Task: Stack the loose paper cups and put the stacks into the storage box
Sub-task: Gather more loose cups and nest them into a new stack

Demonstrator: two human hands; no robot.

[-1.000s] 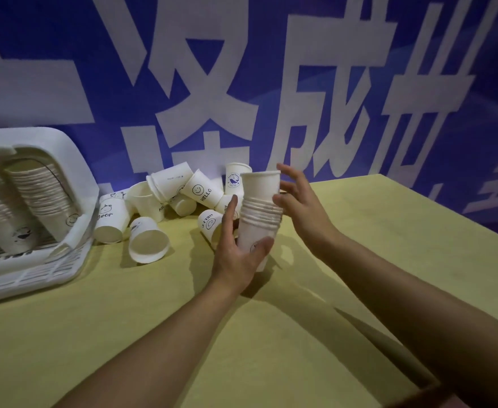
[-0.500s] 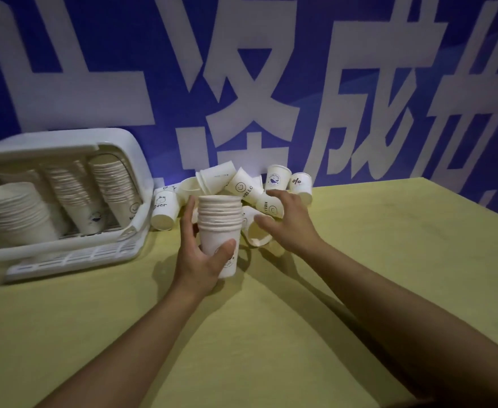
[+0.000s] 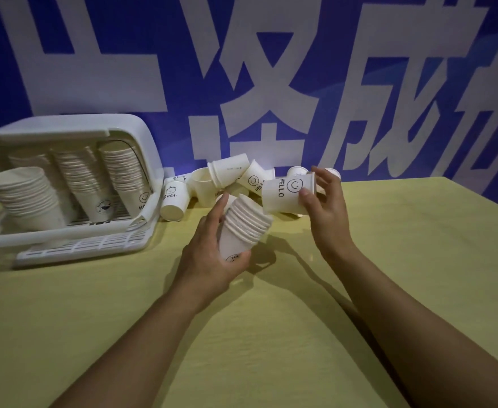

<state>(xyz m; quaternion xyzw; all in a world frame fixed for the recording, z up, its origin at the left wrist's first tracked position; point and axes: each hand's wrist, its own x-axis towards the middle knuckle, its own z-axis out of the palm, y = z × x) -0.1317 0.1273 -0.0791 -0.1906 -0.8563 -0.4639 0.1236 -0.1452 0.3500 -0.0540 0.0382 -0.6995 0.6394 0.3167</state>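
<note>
At the centre of the frame the left hand [image 3: 209, 260] grips a stack of nested paper cups [image 3: 243, 228], fingers and thumb curled round the lowest cup. The stack is tilted, its open end leaning toward the upper right, and is held clear of the yellow surface [image 3: 271, 334].

Just right of the stack, the right hand [image 3: 327, 207] holds a single cup [image 3: 286, 192] printed with "HELLO" and a smiling face. The cup lies on its side in the air; the thumb presses its near wall and the fingers [image 3: 326, 179] curl over its end on the right. The left end of this cup sits just above the stack's top rim; whether the two touch cannot be told.

Behind both hands, against the blue wall with large white characters [image 3: 271, 69], a heap of loose cups [image 3: 227, 178] lies on the surface, some on their sides, some inverted. One inverted cup marked "Bear" [image 3: 173, 201] stands at the heap's left edge.

In the left of the frame a white storage box [image 3: 74, 128] rests on the surface, its opening facing the camera. Several tall cup stacks [image 3: 88, 178] lean inside it, and a shorter stack [image 3: 26, 195] stands at its front left. A slotted white tray [image 3: 80, 248] lies along the front of the box.
</note>
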